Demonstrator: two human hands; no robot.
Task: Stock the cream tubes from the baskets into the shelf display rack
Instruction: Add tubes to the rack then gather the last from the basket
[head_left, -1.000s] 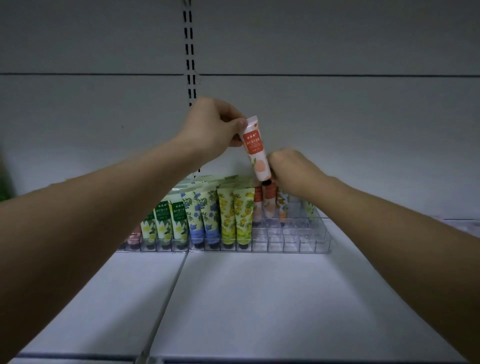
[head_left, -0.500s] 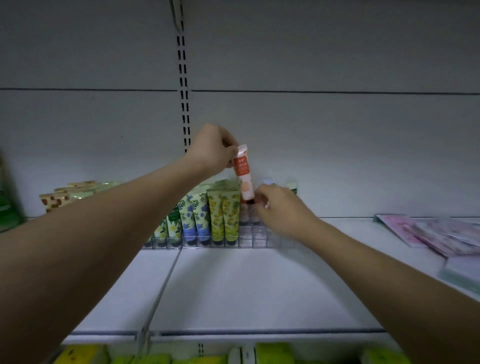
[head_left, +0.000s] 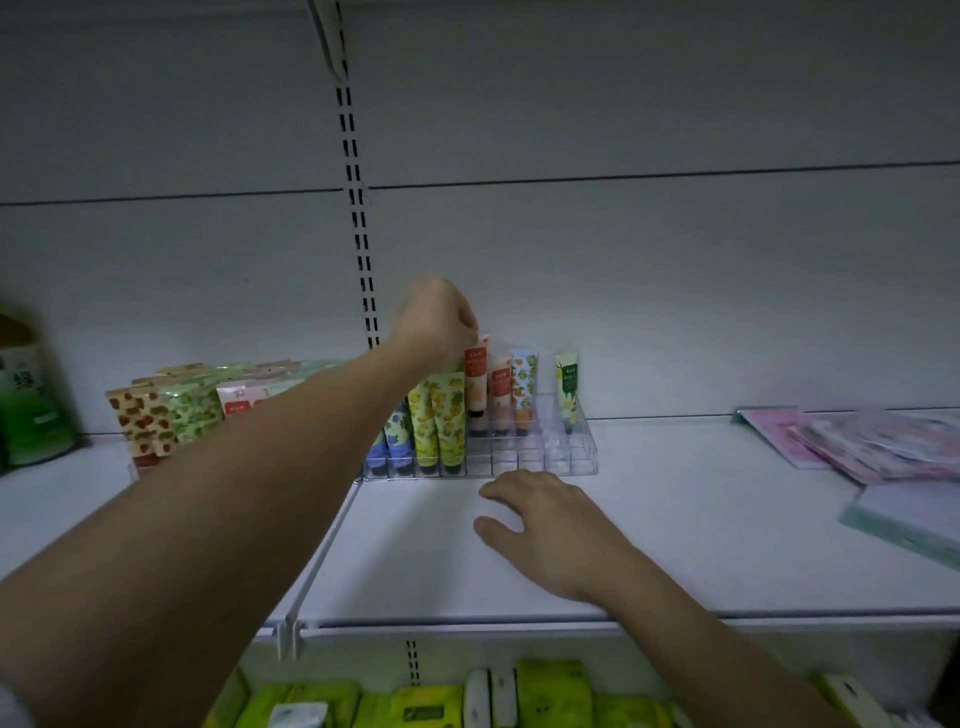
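Left hand (head_left: 436, 319) is pinching peach tube (head_left: 476, 382); below its fingers, misalignment is risking toppling neighbours. Right hand (head_left: 550, 525) is hovering, fingers spread.

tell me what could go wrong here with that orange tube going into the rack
The left hand pinches only the top of the orange tube, so it may tilt as it seats in the clear rack. It stands close beside the yellow tubes and a second orange tube; a skewed push could knock them. The right hand rests on the shelf, off the rack, so the rack could slide.
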